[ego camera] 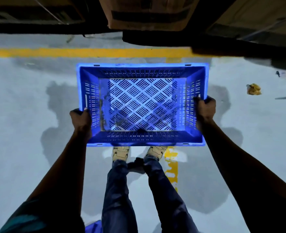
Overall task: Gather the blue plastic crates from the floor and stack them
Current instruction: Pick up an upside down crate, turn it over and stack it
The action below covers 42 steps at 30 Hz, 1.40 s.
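- 2 hands carry 1 blue crate (141, 105), open side up, in the air in front of the person's legs and above the grey floor (21, 101) — its near edge hides the toes of the shoes (121, 153).
- Left hand (80, 118) is clenched on the rim of the left short wall, near the corner closer to the body; right hand (205, 109) is wrapped over the rim of the right short wall, a little further forward.
- Nothing lies inside the crate (only some dirt marks on its lattice bottom), so I judge it light; the slotted walls and thick rim look stiff, not likely to flex or crack in the grip.
- Best hold, I think, is just this — 1 hand on each short rim, opposite each other, which keeps it level for lowering onto a stack.
- No stack shows clearly; a blue shape (95, 226) at the bottom edge may be another crate, but I cannot tell.
- Cardboard boxes (147, 12) stand beyond a yellow line (88, 52).
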Tool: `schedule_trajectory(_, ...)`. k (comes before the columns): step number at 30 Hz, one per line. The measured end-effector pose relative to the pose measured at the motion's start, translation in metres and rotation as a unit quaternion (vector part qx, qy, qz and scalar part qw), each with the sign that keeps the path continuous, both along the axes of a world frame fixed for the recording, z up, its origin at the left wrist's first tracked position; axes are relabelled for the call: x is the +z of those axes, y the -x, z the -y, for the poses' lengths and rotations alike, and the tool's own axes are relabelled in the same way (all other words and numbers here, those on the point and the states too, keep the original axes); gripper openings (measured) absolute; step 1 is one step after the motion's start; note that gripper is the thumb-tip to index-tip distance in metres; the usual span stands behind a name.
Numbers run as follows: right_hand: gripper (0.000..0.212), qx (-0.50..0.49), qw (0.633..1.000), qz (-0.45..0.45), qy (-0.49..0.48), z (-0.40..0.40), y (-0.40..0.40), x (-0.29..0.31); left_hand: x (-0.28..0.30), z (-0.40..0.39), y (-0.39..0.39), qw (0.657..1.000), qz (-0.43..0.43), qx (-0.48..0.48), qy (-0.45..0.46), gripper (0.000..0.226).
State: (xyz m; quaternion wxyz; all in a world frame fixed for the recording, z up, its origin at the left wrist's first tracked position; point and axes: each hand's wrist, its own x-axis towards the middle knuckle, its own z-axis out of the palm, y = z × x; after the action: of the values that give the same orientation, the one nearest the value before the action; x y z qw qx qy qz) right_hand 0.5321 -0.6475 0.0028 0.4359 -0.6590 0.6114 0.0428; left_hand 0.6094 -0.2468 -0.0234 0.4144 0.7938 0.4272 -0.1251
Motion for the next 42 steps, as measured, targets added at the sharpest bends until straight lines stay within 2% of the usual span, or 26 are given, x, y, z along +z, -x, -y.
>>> schedule_trajectory(2,0.056,0.018,1.000,0.003,0.006,-0.007,0.003,0.010,0.000,-0.005,0.003,0.999,-0.011,-0.031,0.011,0.038)
schedule_trajectory(4,0.055,0.042,0.999,-0.015,0.013,-0.016,0.015,0.019,0.000,-0.011,0.009,0.998,-0.026,-0.057,0.013,0.052)
schedule_trajectory(7,0.057,0.042,0.996,-0.075,0.015,-0.028,0.039,0.025,0.010,-0.010,0.015,0.997,-0.036,-0.059,0.015,0.049)
schedule_trajectory(12,0.047,0.026,0.989,-0.148,-0.003,-0.046,0.081,0.031,0.027,-0.007,0.032,0.996,-0.080,0.040,0.007,0.053)
schedule_trajectory(16,0.058,0.088,0.987,-0.136,-0.008,-0.044,0.099,0.033,0.041,-0.015,0.056,0.994,-0.107,-0.021,-0.025,0.037)
schedule_trajectory(18,0.043,0.108,0.981,-0.160,-0.011,-0.036,0.096,0.034,0.048,-0.019,0.058,0.992,-0.112,-0.046,-0.033,0.031)
schedule_trajectory(20,0.034,0.105,0.982,-0.159,-0.006,-0.030,0.091,0.035,0.051,-0.020,0.055,0.990,-0.116,-0.061,-0.041,0.037)
schedule_trajectory(22,0.038,0.105,0.983,-0.147,-0.009,-0.032,0.090,0.038,0.055,-0.021,0.055,0.989,-0.126,-0.062,-0.056,0.040)
schedule_trajectory(25,0.046,0.108,0.985,-0.136,-0.025,-0.042,0.099,0.037,0.059,-0.020,0.065,0.988,-0.138,-0.042,-0.051,0.029)
schedule_trajectory(28,0.051,0.119,0.984,-0.135,-0.013,-0.049,0.109,0.031,0.066,-0.019,0.072,0.991,-0.125,-0.046,-0.023,0.042)
schedule_trajectory(35,0.043,0.088,0.982,-0.168,-0.001,-0.057,0.128,0.031,0.068,-0.022,0.081,0.994,-0.079,-0.075,-0.017,0.044)
schedule_trajectory(42,0.046,0.012,0.994,-0.107,0.029,-0.064,0.128,0.024,0.070,-0.031,0.072,0.991,-0.046,-0.125,-0.015,0.033)
